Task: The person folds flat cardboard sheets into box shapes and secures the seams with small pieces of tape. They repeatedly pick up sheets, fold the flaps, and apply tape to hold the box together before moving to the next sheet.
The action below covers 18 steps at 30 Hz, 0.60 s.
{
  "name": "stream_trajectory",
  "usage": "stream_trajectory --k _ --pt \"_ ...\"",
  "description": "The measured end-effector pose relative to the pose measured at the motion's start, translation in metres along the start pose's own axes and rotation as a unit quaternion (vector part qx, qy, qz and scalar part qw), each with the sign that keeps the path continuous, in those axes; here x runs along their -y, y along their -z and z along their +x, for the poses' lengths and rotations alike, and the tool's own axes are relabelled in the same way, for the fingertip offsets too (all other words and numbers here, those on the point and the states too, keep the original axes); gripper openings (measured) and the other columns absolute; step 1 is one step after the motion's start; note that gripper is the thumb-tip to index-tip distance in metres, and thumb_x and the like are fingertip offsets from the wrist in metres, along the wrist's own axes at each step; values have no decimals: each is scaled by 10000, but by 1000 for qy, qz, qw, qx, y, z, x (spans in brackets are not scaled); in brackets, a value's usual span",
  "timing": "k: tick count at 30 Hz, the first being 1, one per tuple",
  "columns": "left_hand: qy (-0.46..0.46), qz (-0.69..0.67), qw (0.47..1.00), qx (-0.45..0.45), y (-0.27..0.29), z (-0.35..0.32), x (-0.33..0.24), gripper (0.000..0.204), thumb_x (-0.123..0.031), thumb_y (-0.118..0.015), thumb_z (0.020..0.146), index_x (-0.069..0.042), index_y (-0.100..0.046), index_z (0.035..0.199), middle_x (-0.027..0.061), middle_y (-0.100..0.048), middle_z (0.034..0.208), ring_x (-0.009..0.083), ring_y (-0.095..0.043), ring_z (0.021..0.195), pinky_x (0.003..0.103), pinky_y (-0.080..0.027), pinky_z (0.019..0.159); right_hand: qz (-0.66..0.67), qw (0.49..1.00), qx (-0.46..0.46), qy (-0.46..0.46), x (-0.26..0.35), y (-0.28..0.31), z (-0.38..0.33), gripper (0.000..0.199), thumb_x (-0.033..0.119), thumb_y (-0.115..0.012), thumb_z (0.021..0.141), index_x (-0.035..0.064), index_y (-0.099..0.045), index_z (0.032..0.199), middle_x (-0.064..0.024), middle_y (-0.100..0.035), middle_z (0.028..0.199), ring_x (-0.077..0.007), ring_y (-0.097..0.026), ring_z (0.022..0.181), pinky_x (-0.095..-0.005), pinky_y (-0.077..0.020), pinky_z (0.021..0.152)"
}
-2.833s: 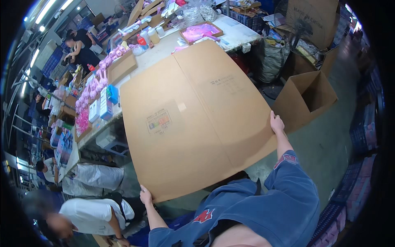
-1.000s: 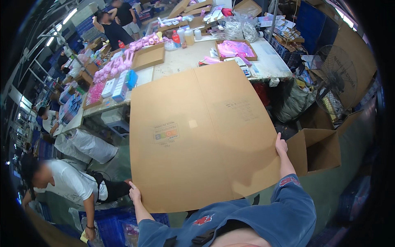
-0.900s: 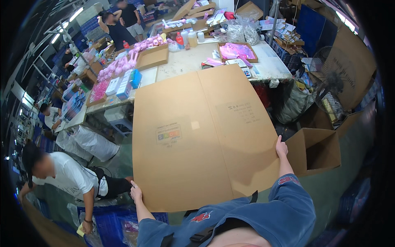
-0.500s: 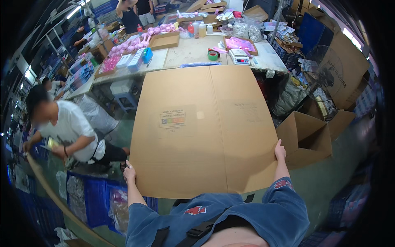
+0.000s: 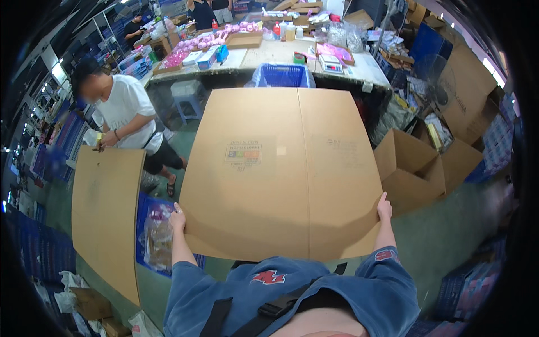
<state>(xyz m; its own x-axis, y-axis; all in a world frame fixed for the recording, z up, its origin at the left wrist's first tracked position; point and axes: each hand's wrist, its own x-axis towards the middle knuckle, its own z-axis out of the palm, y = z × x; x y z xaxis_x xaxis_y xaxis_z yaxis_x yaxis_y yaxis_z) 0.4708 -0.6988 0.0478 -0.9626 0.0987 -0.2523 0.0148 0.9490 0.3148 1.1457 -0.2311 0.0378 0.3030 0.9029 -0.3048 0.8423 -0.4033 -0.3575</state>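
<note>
The person held a large flat cardboard sheet [image 5: 281,168] out in front of the body, spread wide and tilted away, so that it hid most of the floor between the person and the counter [image 5: 269,53]. The left hand [image 5: 178,218] gripped the sheet at its lower left edge, fingers curled around the rim and pinching the board. The right hand [image 5: 384,208] did the same at the lower right edge, thumb on the near face, grip pressed onto the cardboard. A fold line ran down the middle of the sheet, and a small printed label [image 5: 243,153] sat left of it.

Behind the sheet's far edge a blue basket [image 5: 282,74] stood against the counter, which carried pink packs [image 5: 193,45], bottles and a scale [image 5: 331,64]. To the right, an open cardboard box [image 5: 415,168] rested on the floor near the sheet's right edge, with a taller flat carton [image 5: 463,90] beyond it. To the left, another person in a white shirt [image 5: 126,109] stood bent over a second cardboard sheet [image 5: 106,213], hands at its top edge. A blue crate [image 5: 147,210] with a clear bag lay on the floor between the two sheets, just beside the left hand.
</note>
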Motion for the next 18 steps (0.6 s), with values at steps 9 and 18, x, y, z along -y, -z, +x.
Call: stream_trajectory --k 9,18 --pt "-2 2 1000 5 12 -143 121 929 -705 -142 973 30 -629 1265 308 -604 1276 456 -549 1240 514 -417 1060 -9 1000 -7 -5 -152 48 -79 925 685 -149 984 -68 -628 1227 -304 -614 1263 -437 -561 1232 -497 -423 1052" --pt "-44 114 991 60 13 -204 224 849 -617 -166 1014 54 -629 1248 300 -616 1264 442 -561 1235 512 -426 1053 -121 991 -45 23 -247 58 -167 789 586 -230 1015 -40 -705 1096 -275 -683 1132 -404 -649 1113 -479 -490 976"
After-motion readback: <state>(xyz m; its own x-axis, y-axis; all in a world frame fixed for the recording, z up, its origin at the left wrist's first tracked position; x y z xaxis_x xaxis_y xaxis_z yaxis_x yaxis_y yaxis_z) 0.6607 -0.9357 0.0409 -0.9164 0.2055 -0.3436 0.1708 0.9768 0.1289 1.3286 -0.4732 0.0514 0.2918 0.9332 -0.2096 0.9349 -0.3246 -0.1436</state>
